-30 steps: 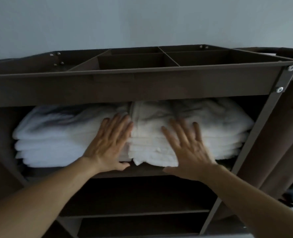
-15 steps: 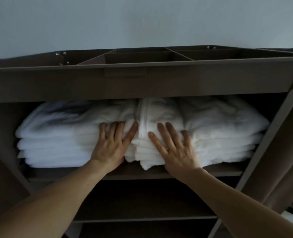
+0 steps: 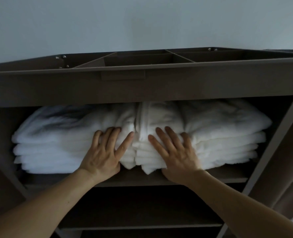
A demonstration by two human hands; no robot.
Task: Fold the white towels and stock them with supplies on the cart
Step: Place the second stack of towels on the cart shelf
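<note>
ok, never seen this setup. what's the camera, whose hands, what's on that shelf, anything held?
No machine here: one camera worn on a person's head looks forward and down at their own bare arms. The left hand and right hand press with spread fingers against the fronts of two stacks of folded white towels, the left stack and the right stack, near where the stacks meet. The towels lie on a shelf of a brown cart. Neither hand holds anything. The divided tray on top shows no contents from this angle; the lower shelves are too dark to judge.
</note>
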